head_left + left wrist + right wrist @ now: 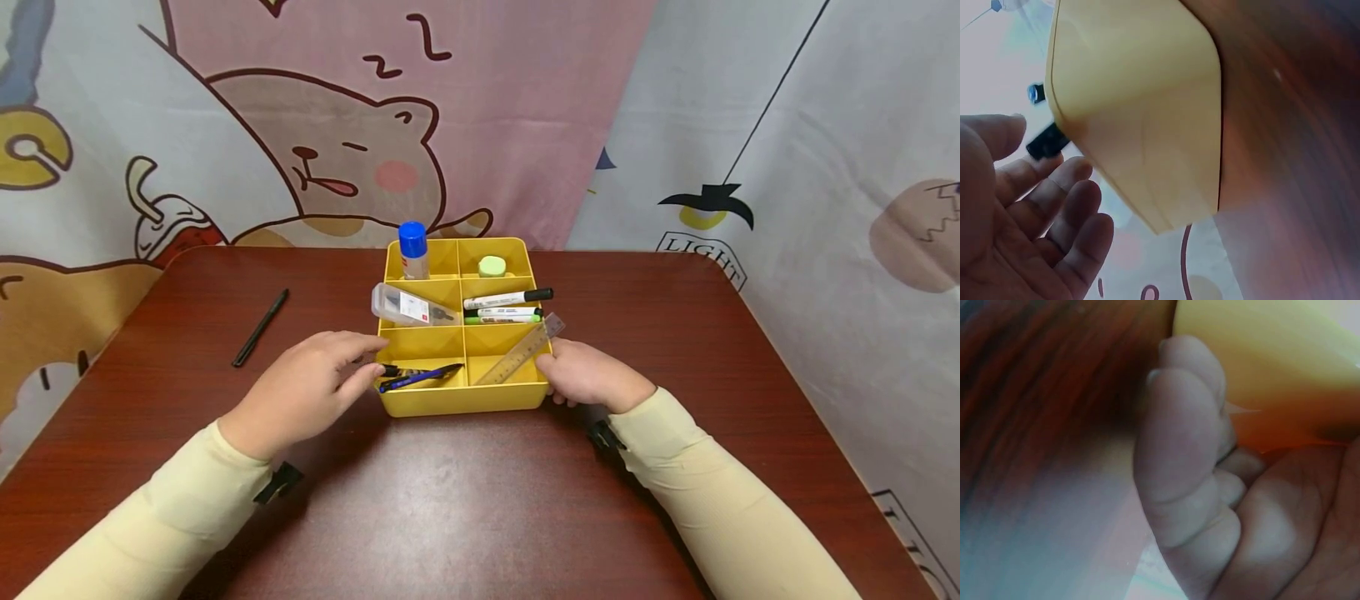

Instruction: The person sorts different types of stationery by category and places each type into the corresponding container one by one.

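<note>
A yellow six-compartment organizer box stands on the table. My right hand grips its right wall near the front corner, the thumb at the rim; in the right wrist view the fingers curl against the yellow side. My left hand is beside the left wall, fingers loosely bent and holding nothing; the left wrist view shows it next to protruding black pen ends. A blue pen lies with dark pens in the front left compartment. A clear ruler leans in the front right one.
Markers and a clear plastic case fill the middle row. Behind them are a blue-capped glue stick and a pale green round item. A black pen lies on the brown table, left of the box. A printed cloth hangs behind.
</note>
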The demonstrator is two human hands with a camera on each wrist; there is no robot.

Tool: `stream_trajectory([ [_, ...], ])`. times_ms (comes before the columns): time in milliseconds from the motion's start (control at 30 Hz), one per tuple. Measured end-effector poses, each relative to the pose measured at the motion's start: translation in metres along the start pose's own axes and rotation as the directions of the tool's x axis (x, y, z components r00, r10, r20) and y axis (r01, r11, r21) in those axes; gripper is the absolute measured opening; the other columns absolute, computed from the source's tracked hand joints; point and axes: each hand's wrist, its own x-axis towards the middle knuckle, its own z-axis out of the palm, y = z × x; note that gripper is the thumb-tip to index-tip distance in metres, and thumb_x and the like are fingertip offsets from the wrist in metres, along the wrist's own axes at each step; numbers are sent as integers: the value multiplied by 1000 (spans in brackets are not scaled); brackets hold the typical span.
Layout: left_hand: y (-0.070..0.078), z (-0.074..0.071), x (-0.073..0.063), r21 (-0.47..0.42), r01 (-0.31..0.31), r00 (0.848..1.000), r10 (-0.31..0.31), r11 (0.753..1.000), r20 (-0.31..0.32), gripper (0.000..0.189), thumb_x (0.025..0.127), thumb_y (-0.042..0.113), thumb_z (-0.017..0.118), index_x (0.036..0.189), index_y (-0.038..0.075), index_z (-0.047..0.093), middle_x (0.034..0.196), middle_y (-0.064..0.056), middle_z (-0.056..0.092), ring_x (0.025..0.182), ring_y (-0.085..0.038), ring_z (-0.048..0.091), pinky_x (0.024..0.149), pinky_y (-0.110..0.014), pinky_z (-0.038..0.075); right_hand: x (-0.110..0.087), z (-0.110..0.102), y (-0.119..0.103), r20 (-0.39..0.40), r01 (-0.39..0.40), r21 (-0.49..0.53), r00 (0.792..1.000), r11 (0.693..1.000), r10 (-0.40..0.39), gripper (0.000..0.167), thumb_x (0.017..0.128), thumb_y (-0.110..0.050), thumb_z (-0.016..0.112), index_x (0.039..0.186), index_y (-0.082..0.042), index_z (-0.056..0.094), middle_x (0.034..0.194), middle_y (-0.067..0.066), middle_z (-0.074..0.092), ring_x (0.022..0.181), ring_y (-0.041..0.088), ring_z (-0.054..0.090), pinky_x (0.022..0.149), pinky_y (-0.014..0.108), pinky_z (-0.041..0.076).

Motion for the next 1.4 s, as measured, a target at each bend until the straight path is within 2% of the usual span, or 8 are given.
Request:
stream_trajectory([
  [133,-8,-8,-1,-11,70,998,-70,997,4,36,105,29,63,135,9,68,133,-10,71,122,-31,67,102,-56,53,0,0,0,2,6,-1,1000,1000,-6,29,100,-21,37,111,-6,59,78,12,66,66,23,63,60,33,55],
  [233,-19,-14,0,37,148,989,-149,988,18,41,105,31,63,140,9,64,138,-14,68,126,-35,65,105,-60,50,0,0,0,-3,5,-2,1000,1000,-5,28,100,-21,37,111,-6,59,79,12,66,66,23,63,60,33,55],
  [333,-35,-19,2,121,229,970,-237,966,55,48,105,32,63,145,7,58,146,-21,62,134,-43,58,110,-64,45,0,-1,0,-5,4,-2,1000,1000,-4,29,100,-21,37,112,-7,59,78,12,66,67,23,63,60,33,55],
  [467,-59,-19,1,191,310,932,-337,932,134,57,105,34,61,152,5,49,154,-29,49,141,-52,47,114,-69,38,-1,0,-1,-3,6,-1,1000,1000,-6,30,101,-21,37,113,-6,60,78,12,66,67,23,63,59,33,55],
  [633,-81,-16,1,228,336,911,-377,914,168,61,104,31,62,153,1,45,155,-36,41,141,-58,42,113,-71,37,-1,0,0,-7,4,1,1000,1000,-4,29,101,-21,37,112,-6,60,79,12,67,67,23,64,59,33,55],
  [833,-95,-13,0,243,355,889,-406,903,210,63,103,28,63,154,-2,41,154,-39,37,139,-61,42,110,-72,39,1,-1,0,-1,8,6,1000,1000,-8,30,100,-21,38,114,-6,60,79,12,67,67,23,64,59,33,55],
  [1000,-105,-11,-1,238,352,887,-404,905,226,61,104,25,63,154,-2,42,149,-41,43,134,-60,49,106,-71,43,1,0,0,2,5,1,1000,1000,-5,30,101,-22,37,114,-6,59,80,12,66,67,23,64,60,33,55],
  [1400,-110,-8,-3,228,308,910,-356,924,212,46,102,19,64,142,-3,55,135,-38,57,128,-55,56,104,-67,46,0,-1,0,-1,0,-2,1000,1000,0,31,100,-21,37,115,-6,59,80,12,66,67,23,64,60,33,55],
])
